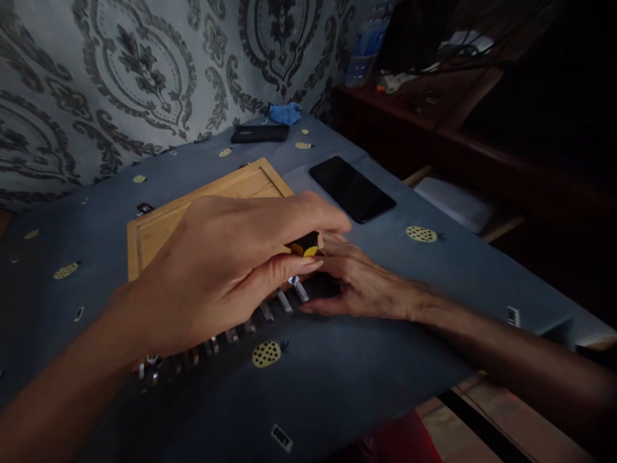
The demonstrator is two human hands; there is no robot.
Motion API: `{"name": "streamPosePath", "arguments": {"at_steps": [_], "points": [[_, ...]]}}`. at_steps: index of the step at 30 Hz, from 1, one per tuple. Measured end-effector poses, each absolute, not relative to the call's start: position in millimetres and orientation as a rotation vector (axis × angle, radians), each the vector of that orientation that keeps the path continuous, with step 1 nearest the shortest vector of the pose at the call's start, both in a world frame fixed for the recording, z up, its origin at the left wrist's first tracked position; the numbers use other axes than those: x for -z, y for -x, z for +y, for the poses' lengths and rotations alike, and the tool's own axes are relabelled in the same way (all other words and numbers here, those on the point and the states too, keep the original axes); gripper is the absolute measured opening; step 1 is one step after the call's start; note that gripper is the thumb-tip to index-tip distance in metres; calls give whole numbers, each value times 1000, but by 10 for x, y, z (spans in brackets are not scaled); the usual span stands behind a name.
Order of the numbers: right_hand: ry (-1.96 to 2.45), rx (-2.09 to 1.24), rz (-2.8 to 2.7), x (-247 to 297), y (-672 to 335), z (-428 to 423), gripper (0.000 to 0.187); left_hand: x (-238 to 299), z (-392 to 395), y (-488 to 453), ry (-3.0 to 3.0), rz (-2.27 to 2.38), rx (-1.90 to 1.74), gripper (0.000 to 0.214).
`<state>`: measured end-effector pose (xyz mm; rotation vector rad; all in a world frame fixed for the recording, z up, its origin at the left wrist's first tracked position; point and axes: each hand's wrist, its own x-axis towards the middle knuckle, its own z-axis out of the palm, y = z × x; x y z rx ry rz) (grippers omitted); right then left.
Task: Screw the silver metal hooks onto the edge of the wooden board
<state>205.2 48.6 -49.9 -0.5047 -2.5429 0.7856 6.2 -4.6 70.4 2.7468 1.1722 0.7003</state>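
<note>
My left hand (216, 257) reaches over a pale wooden board (245, 183) with a raised rim. Its thumb and fingers close round a black-and-yellow handle (307, 246), which looks like a screwdriver's; the rest of the tool is hidden. Along the board's near side runs a row of small shiny metal strips (284, 301). At the right end of that row, my right hand (357, 280) grips the board's near right corner, its thumb below the strips and its fingers partly behind the left hand. A small bright metal piece (294, 280) shows under the handle.
A black phone (353, 188) lies to the right of the board. Farther back are a dark flat case (260, 134) and a crumpled blue cloth (285, 113). A dark wooden cabinet with a plastic bottle (364, 51) stands beyond the table's right edge.
</note>
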Motion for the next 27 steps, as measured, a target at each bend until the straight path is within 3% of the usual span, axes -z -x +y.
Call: {"name": "streamPosePath", "arguments": {"at_steps": [7, 15, 21, 27], "points": [[499, -762, -2548, 491, -2064, 471, 30, -792, 66, -33, -2576, 1111, -530, 14], [465, -794, -2524, 531, -2061, 505, 28, -667, -54, -96, -2628, 1286, -751, 5], [488, -818, -2546, 515, -2067, 503, 32, -613, -76, -122, -2779, 1309, -875, 19], [544, -821, -2561, 499, -2063, 493, 39, -721, 6, -81, -2793, 1107, -687, 20]]}}
